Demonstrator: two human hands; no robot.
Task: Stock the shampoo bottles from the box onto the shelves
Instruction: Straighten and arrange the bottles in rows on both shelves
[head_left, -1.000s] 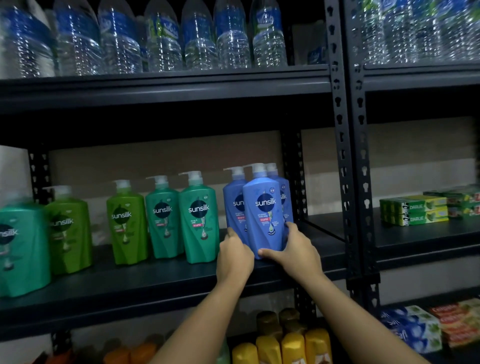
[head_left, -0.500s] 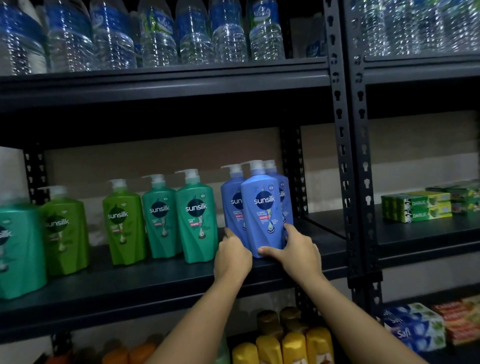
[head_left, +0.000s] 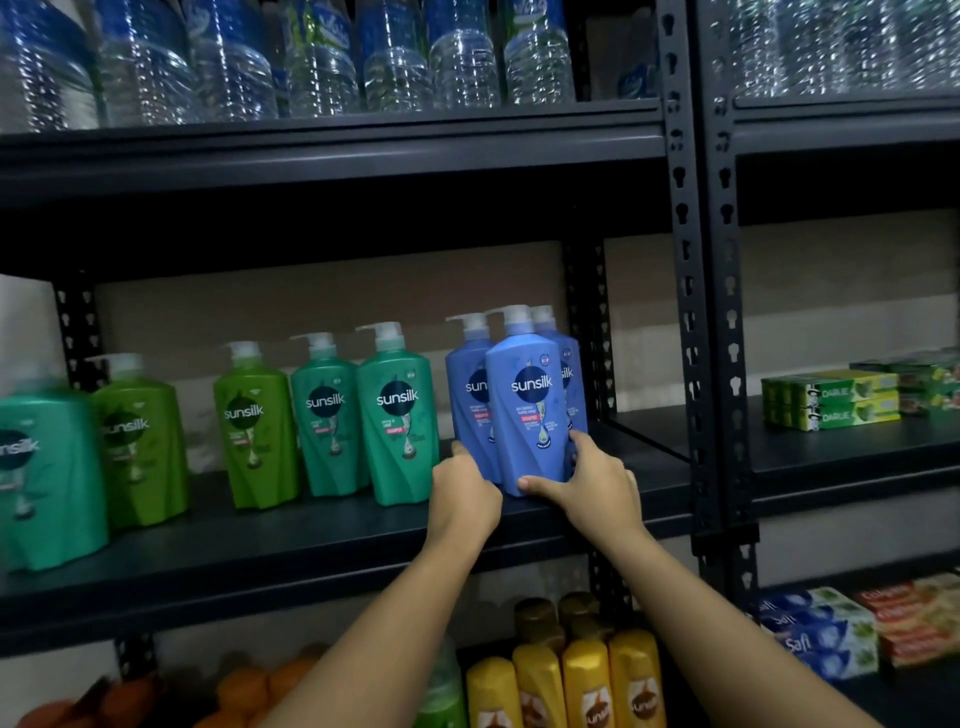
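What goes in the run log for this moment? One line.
phase: placing | both hands grip front blue plastic Sunsilk pump bottle | bottle upright on dark metal shelf

Both hands on the front blue Sunsilk shampoo bottle (head_left: 527, 405) at the middle shelf (head_left: 311, 545) edge; left hand (head_left: 464, 496) cups its base, right hand (head_left: 597, 480) grips its side; green Sunsilk bottles (head_left: 397, 415) stand alongside.

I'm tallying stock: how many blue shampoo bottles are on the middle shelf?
3. The front blue bottle is held between the left hand and right hand; one stands behind-left, one behind-right. More may be hidden behind.
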